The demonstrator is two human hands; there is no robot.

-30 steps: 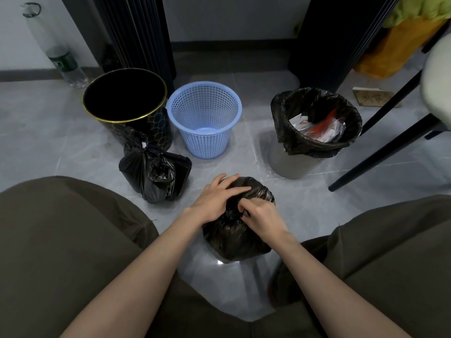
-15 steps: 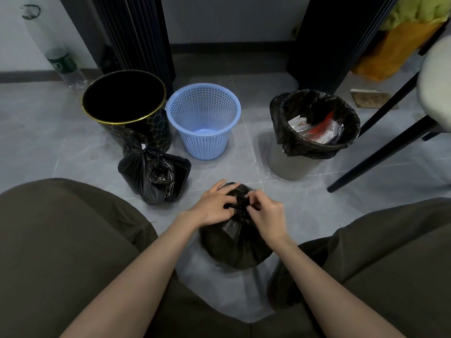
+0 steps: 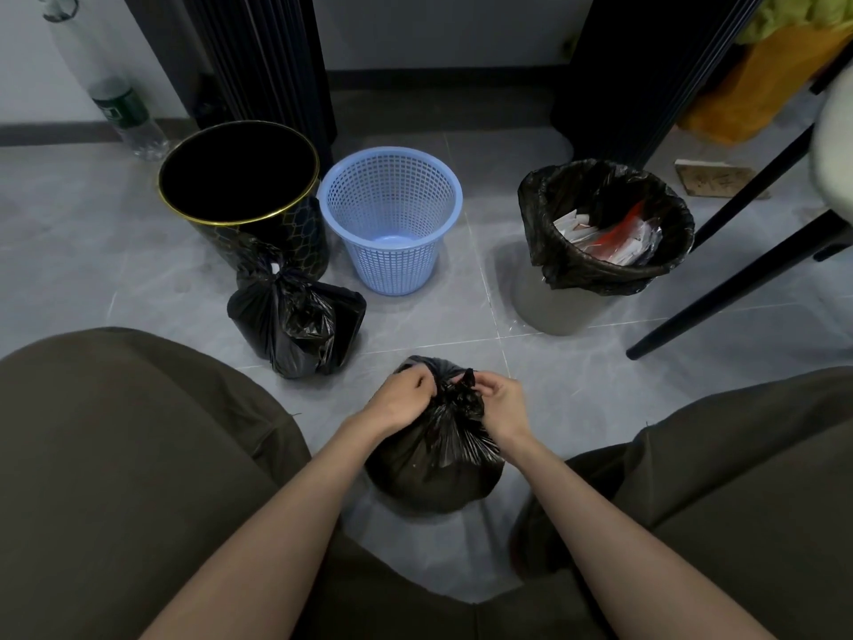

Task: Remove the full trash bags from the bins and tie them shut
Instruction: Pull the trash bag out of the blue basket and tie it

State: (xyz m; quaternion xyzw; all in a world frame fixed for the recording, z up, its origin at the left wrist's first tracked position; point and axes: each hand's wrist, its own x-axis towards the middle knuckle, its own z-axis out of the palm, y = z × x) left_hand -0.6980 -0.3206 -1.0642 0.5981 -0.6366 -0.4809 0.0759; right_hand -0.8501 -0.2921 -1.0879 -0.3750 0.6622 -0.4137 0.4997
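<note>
A full black trash bag (image 3: 434, 468) stands on the floor between my knees. My left hand (image 3: 401, 399) and my right hand (image 3: 501, 404) each pinch the gathered plastic at its neck, one on either side of the twisted top. A second black bag (image 3: 295, 321), tied at the top, sits to the left in front of the black gold-rimmed bin (image 3: 240, 177). The blue mesh basket (image 3: 390, 219) holds no bag. At the right a grey bin (image 3: 554, 307) carries a black liner (image 3: 600, 265) with paper and red scraps inside.
Grey tiled floor (image 3: 461, 316) all around. Black chair legs (image 3: 738, 279) slant in from the right beside the grey bin. A plastic bottle (image 3: 124, 113) leans on the wall at the far left. Dark ribbed panels (image 3: 263, 62) stand behind the bins.
My hands went from pressing down on the bag's top to pinching its neck from both sides and pulling apart; the neck now stands gathered and twisted.
</note>
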